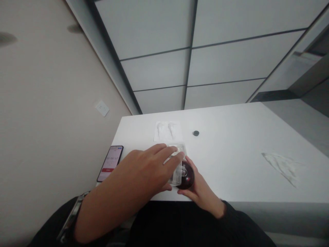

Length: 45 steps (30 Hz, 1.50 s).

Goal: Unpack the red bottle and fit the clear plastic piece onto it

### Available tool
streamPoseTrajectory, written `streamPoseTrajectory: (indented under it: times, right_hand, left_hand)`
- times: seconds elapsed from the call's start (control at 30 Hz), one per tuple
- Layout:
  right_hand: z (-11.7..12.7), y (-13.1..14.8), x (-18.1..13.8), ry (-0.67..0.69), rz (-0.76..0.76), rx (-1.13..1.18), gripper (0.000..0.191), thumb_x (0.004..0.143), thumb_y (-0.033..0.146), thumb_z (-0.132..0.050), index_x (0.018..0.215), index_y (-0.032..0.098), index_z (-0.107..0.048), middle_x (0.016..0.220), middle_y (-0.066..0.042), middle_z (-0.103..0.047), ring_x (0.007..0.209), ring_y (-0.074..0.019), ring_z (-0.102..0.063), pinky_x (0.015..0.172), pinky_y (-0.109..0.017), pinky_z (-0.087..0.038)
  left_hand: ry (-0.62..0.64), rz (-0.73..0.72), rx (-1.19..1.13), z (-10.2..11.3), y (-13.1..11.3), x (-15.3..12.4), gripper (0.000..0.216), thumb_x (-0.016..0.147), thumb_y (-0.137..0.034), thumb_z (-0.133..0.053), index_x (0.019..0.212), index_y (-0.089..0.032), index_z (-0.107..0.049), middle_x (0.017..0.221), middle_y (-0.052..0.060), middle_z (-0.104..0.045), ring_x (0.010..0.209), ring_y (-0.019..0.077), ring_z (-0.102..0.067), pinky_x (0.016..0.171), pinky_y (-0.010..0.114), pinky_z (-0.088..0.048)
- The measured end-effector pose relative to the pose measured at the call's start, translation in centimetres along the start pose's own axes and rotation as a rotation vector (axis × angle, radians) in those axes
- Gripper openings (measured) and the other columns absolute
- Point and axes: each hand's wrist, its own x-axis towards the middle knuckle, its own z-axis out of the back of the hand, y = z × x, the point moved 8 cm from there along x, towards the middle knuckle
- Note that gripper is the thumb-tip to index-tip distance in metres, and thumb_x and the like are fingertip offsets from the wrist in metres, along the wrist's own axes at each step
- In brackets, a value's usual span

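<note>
Left hand [144, 168]: fingers spread flat on the clear box [178, 164].
Right hand [202, 190]: wrapped around the dark ball [187, 175].
Phone [110, 163]: near the left hand, screen lit.

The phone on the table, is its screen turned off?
No. The phone lies at the table's left edge with its screen lit, showing a pale display with a red bar.

clear box [178, 164]: half hidden by hands | phone [110, 163] screen: text unreadable
</note>
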Motion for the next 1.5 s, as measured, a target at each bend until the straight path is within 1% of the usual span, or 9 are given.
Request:
streamPoseTrajectory:
  times: [0.13,0.27,0.33,0.53,0.77,1.0,1.1,1.37,1.5]
  right_hand:
    - [0.09,-0.02,-0.09,-0.008,0.003,0.006,0.114,0.096,0.049,-0.08,0.175,0.028,-0.002,0.166,-0.022,-0.05,0.152,-0.0421,-0.053,0.123,-0.065,-0.045]
    - [0.18,-0.01,-0.12,-0.015,-0.002,0.004,0.114,0.095,0.051,-0.08,0.175,0.031,-0.002,0.165,-0.022,-0.052,0.151,-0.0433,-0.054,0.121,-0.068,-0.046]
    - [0.16,0.11,-0.11,-0.009,0.004,0.009,0.112,0.096,0.051,-0.079,0.175,0.033,-0.002,0.165,-0.021,-0.052,0.151,-0.0427,-0.054,0.121,-0.068,-0.046]
    - [0.03,-0.24,-0.18,-0.003,-0.023,0.013,0.115,0.095,0.051,-0.081,0.175,0.028,-0.002,0.166,-0.023,-0.05,0.151,-0.0431,-0.053,0.123,-0.067,-0.045]
    - [-0.02,-0.35,-0.16,-0.006,-0.017,0.009,0.113,0.095,0.054,-0.079,0.175,0.026,-0.004,0.164,-0.024,-0.052,0.15,-0.0429,-0.055,0.122,-0.066,-0.046]
    - [0.02,-0.24,-0.03,-0.012,-0.003,-0.004,0.115,0.095,0.054,-0.08,0.175,0.026,-0.002,0.164,-0.023,-0.052,0.149,-0.0431,-0.055,0.121,-0.066,-0.047]
    - [0.02,-0.21,-0.03,-0.01,-0.003,-0.001,0.114,0.095,0.053,-0.08,0.175,0.026,-0.003,0.163,-0.024,-0.053,0.149,-0.0428,-0.056,0.121,-0.065,-0.048]
    - [0.08,-0.14,-0.09,-0.022,0.009,-0.004,0.112,0.096,0.054,-0.078,0.175,0.027,-0.004,0.166,-0.022,-0.05,0.15,-0.0417,-0.055,0.121,-0.063,-0.048]
    - [-0.01,-0.17,-0.1,-0.023,0.012,-0.002,0.112,0.096,0.054,-0.078,0.175,0.027,-0.004,0.167,-0.022,-0.049,0.151,-0.0415,-0.054,0.122,-0.062,-0.047]
  left_hand:
    - [0.07,0.016,-0.003,-0.31,0.07,0.25,0.079,0.079,-0.035,-0.099,0.145,-0.019,-0.06,0.145,0.011,-0.073,0.124,0.0316,-0.075,0.081,0.039,-0.069]
    - [0.146,0.058,-0.022,-0.61,0.3,0.45,0.058,0.089,-0.036,-0.092,0.136,-0.018,-0.062,0.128,0.009,-0.079,0.107,0.0296,-0.079,0.075,0.038,-0.067]
    - [0.165,0.084,-0.025,-0.72,0.47,0.42,0.054,0.092,-0.033,-0.089,0.135,-0.018,-0.061,0.126,0.01,-0.079,0.105,0.0294,-0.08,0.074,0.037,-0.066]
    - [0.152,0.086,-0.039,-0.8,0.44,0.25,0.065,0.092,-0.039,-0.089,0.144,-0.02,-0.055,0.136,0.011,-0.075,0.118,0.0302,-0.076,0.079,0.038,-0.067]
    - [0.206,0.039,0.029,-0.92,0.21,0.43,0.061,0.096,-0.037,-0.084,0.147,-0.017,-0.057,0.149,0.014,-0.07,0.13,0.0328,-0.072,0.086,0.042,-0.069]
    - [0.153,0.011,0.042,-0.63,-0.09,0.4,0.058,0.095,-0.035,-0.085,0.144,-0.015,-0.062,0.148,0.014,-0.071,0.128,0.0341,-0.073,0.083,0.045,-0.071]
    - [0.146,0.019,0.023,-0.52,-0.1,0.65,0.062,0.09,-0.036,-0.09,0.142,-0.016,-0.064,0.147,0.013,-0.071,0.128,0.0338,-0.073,0.085,0.045,-0.071]
    - [0.169,0.029,0.007,-0.57,-0.01,0.83,0.065,0.088,-0.036,-0.092,0.143,-0.018,-0.063,0.151,0.012,-0.069,0.131,0.0341,-0.072,0.086,0.047,-0.071]
    - [0.169,0.037,0.005,-0.61,0.04,0.62,0.067,0.088,-0.037,-0.092,0.146,-0.019,-0.062,0.152,0.011,-0.068,0.131,0.0328,-0.072,0.084,0.044,-0.071]
